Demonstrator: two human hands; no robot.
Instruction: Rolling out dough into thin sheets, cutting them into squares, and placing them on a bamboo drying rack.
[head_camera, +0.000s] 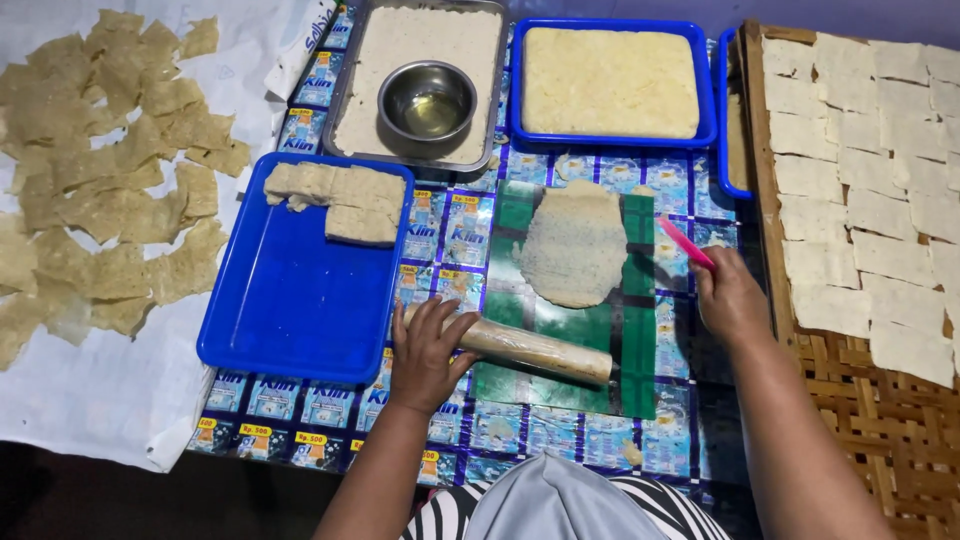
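Observation:
A thin, flattened sheet of pale dough (573, 245) lies on a green plastic sheet (632, 340) in the middle. Just below it rests a plastic-wrapped rolling pin (535, 350), with my left hand (428, 352) lying over its left end. My right hand (730, 296) sits at the green sheet's right edge and holds a thin pink tool (685, 242) that points up and left toward the dough.
A blue tray (290, 310) with a slab of dough (340, 198) is at left. Behind are a metal tray of dough (400, 60) with a steel bowl (430, 102) and another blue tray (610, 82). Cut squares cover a woven rack (860, 180) at right; dried pieces (110, 170) lie far left.

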